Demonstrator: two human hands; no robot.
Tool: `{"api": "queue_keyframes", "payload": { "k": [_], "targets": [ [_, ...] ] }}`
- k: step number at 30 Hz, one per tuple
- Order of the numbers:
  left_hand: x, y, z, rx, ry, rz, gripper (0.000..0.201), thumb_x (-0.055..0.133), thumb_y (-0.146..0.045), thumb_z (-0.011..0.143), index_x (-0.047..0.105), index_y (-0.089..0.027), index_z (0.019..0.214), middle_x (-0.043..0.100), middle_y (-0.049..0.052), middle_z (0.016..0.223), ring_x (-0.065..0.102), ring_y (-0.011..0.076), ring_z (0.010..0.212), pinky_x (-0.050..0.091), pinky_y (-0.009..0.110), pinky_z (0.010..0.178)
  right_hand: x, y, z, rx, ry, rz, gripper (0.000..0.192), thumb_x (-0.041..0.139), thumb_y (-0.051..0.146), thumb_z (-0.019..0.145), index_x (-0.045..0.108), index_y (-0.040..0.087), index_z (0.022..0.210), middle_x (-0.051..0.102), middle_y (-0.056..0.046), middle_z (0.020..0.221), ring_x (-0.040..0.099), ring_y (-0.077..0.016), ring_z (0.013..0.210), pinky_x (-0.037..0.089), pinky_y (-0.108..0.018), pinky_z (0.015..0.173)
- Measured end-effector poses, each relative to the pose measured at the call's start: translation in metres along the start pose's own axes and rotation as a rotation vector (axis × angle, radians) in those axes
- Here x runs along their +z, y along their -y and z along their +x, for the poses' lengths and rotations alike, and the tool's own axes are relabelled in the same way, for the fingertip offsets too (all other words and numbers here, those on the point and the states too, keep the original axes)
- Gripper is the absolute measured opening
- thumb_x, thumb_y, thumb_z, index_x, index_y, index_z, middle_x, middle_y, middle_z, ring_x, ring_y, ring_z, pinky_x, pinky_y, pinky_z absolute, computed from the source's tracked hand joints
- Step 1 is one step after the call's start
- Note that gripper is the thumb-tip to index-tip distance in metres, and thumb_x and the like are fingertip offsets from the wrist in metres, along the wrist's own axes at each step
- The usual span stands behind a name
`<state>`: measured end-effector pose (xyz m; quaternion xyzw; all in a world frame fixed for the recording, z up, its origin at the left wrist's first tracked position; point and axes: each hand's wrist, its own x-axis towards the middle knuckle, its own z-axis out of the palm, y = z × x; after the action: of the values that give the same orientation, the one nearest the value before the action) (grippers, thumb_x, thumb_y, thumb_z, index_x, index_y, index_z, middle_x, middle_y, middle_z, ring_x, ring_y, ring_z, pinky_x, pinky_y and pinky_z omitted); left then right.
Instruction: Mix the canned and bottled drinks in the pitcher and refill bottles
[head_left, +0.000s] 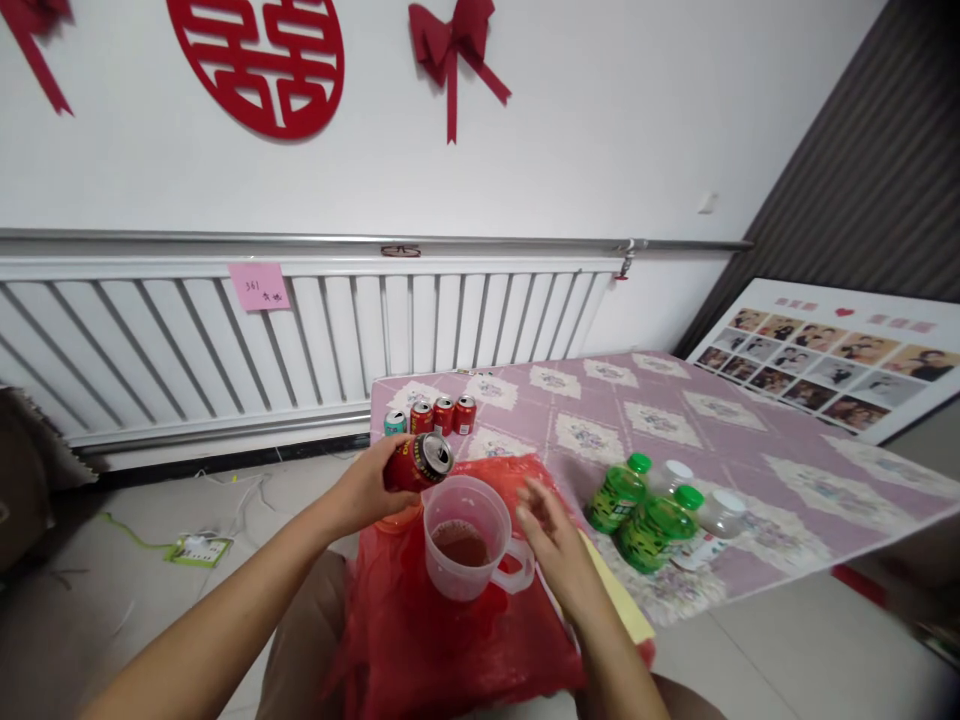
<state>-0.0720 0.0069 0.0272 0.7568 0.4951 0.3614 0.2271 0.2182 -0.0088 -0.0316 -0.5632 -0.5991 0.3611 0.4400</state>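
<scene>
My left hand (369, 490) grips a red drink can (417, 463), tipped on its side with its opened top toward a clear plastic measuring cup (466, 537). The cup holds a little brownish liquid and rests on a red plastic bag (420, 630) on my lap. My right hand (553, 545) hovers just right of the cup by its handle, fingers apart, holding nothing.
Three red cans (444, 414) and a teal can (394, 423) stand at the far left corner of a purple-clothed table (750, 440). Green (616, 495) and clear bottles (714, 520) lie near its front edge. A radiator (225, 340) lines the wall; a power strip (196, 549) lies on the floor.
</scene>
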Motion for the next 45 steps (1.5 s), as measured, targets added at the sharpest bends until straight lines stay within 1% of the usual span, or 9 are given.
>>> {"api": "queue_keyframes", "payload": {
  "k": [3,7,9,12,17,23,31,34,45],
  "targets": [
    [-0.004,-0.004,0.004,0.015,0.064,0.085,0.063,0.074,-0.022,0.070,0.054,-0.021,0.129,0.065,0.008,0.127,0.062,0.0270,0.112,0.047,0.040,0.099,0.019,-0.020,-0.015,0.040,-0.001,0.055,0.061,0.051,0.059,0.087,0.054,0.023,0.137,0.065,-0.014,0.134,0.059,-0.0295,0.126,0.047,-0.047,0.105],
    [-0.006,-0.011,0.011,0.049,0.168,0.165,0.053,0.072,-0.022,0.071,0.059,-0.024,0.123,0.068,0.006,0.120,0.062,0.0264,0.106,0.046,0.039,0.093,0.029,-0.022,-0.017,-0.022,-0.009,-0.010,0.055,0.048,0.057,0.089,0.063,0.017,0.124,0.067,-0.015,0.127,0.061,-0.0299,0.119,0.046,-0.046,0.104],
    [-0.006,-0.012,0.014,0.069,0.208,0.202,0.056,0.072,-0.020,0.069,0.059,-0.025,0.124,0.068,0.005,0.119,0.062,0.0261,0.106,0.045,0.038,0.093,0.029,-0.021,-0.016,-0.046,0.006,-0.028,0.050,0.046,0.055,0.091,0.065,0.018,0.119,0.069,-0.014,0.123,0.063,-0.0289,0.115,0.046,-0.044,0.102],
    [-0.004,-0.011,0.018,0.095,0.246,0.260,0.063,0.071,-0.017,0.066,0.057,-0.026,0.126,0.068,0.003,0.118,0.061,0.0260,0.106,0.044,0.036,0.091,0.028,-0.021,-0.017,-0.050,0.022,-0.009,0.047,0.044,0.052,0.092,0.064,0.019,0.118,0.071,-0.013,0.120,0.065,-0.0275,0.110,0.049,-0.040,0.097],
    [-0.002,-0.012,0.025,0.145,0.294,0.347,0.057,0.068,-0.016,0.069,0.058,-0.027,0.124,0.068,0.004,0.118,0.060,0.0265,0.108,0.040,0.038,0.091,0.029,-0.023,-0.019,-0.042,0.021,0.037,0.043,0.046,0.049,0.092,0.063,0.020,0.118,0.073,-0.012,0.118,0.068,-0.0261,0.107,0.051,-0.037,0.092],
    [-0.001,-0.017,0.031,0.143,0.356,0.460,0.056,0.065,-0.016,0.070,0.057,-0.026,0.124,0.066,0.006,0.121,0.058,0.0290,0.113,0.038,0.042,0.094,0.029,-0.025,-0.019,-0.032,-0.002,0.028,0.038,0.047,0.048,0.093,0.065,0.022,0.115,0.074,-0.008,0.107,0.069,-0.0231,0.094,0.052,-0.034,0.083],
    [0.001,-0.026,0.034,0.150,0.417,0.578,0.053,0.062,-0.015,0.072,0.057,-0.026,0.124,0.063,0.009,0.129,0.057,0.0319,0.119,0.037,0.047,0.096,0.029,-0.023,-0.021,-0.024,0.019,0.054,0.037,0.047,0.046,0.095,0.064,0.022,0.117,0.073,-0.007,0.112,0.067,-0.0224,0.101,0.050,-0.033,0.086],
    [0.001,-0.028,0.036,0.163,0.426,0.610,0.058,0.063,-0.014,0.072,0.054,-0.025,0.128,0.061,0.010,0.134,0.055,0.0326,0.123,0.036,0.048,0.098,0.029,-0.023,-0.021,-0.026,0.014,0.050,0.036,0.047,0.045,0.095,0.064,0.022,0.116,0.073,-0.008,0.112,0.067,-0.0227,0.102,0.050,-0.033,0.086],
    [0.003,-0.033,0.042,0.220,0.463,0.660,0.062,0.061,-0.011,0.071,0.051,-0.028,0.130,0.061,0.008,0.134,0.053,0.0301,0.125,0.033,0.049,0.100,0.026,-0.019,-0.022,0.014,0.027,0.043,0.038,0.047,0.045,0.094,0.064,0.021,0.118,0.073,-0.009,0.110,0.067,-0.0231,0.100,0.050,-0.034,0.085]
  ]
}}
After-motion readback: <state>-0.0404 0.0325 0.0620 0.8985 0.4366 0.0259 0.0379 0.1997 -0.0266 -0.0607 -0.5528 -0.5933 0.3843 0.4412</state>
